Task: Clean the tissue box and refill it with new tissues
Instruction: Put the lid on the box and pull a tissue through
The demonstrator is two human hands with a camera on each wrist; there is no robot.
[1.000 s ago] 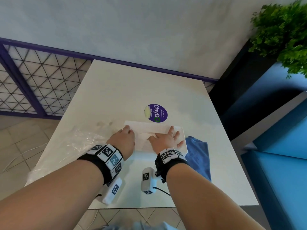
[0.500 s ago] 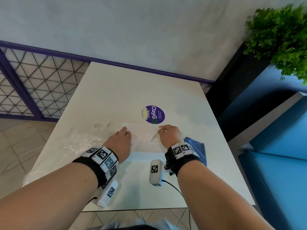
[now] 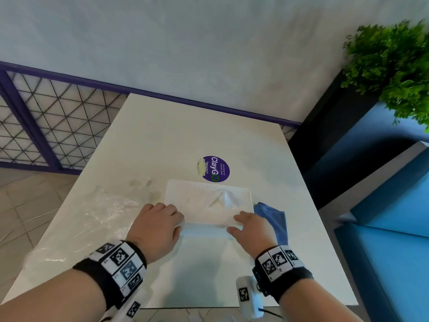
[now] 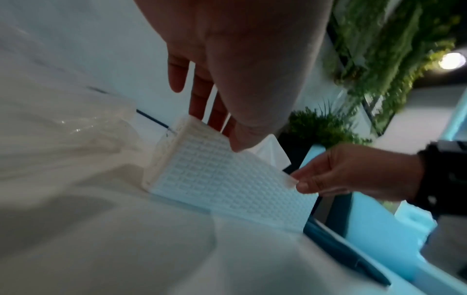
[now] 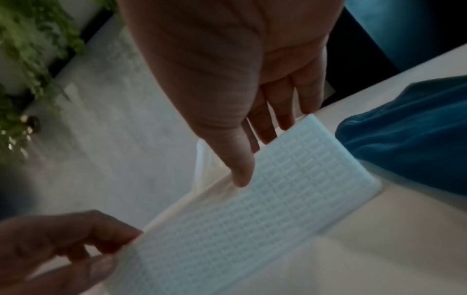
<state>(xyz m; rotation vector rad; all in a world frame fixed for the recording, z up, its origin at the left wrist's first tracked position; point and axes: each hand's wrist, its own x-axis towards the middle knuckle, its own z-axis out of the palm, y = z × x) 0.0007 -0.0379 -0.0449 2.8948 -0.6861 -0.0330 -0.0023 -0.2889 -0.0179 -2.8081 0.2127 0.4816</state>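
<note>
1. Reaching forward over the near edge of the table (image 3: 209, 275), both forearms wear black wristbands with square coded tags.
2. Resting at the box's near-left corner, the left hand (image 3: 157, 228) has its thumb on the near face and its straight fingers over the top edge; the left wrist view shows the fingers (image 4: 199, 95) extended, not curled round anything.
3. Touching the box's near-right corner, the right hand (image 3: 250, 228) lies with fingers fairly straight and slightly spread; the right wrist view shows its thumb on the top edge of the near face and the fingers (image 5: 285, 111) reaching behind that edge. Whether it truly grips the corner I cannot tell.
4. Sitting on the table between the two hands is the white box (image 3: 209, 203), its walls patterned with a fine woven-looking grid. It stands flat, long side facing the person.
5. Standing up from the middle-right of the box top is a tissue (image 3: 224, 198), in a small white peak.
6. Lying just right of the box, partly behind the right hand, is a blue cloth (image 3: 276, 219).
7. Spreading over the table's left side, near the left hand, is a crumpled clear wrapper (image 3: 92, 217).
8. Just beyond the box is a round purple sticker (image 3: 216, 168) reading "ClayGo".
9. Beyond the table are a pale wall, a purple-framed grid panel at left, and a green plant (image 3: 394, 66) at upper right above blue seating.
</note>
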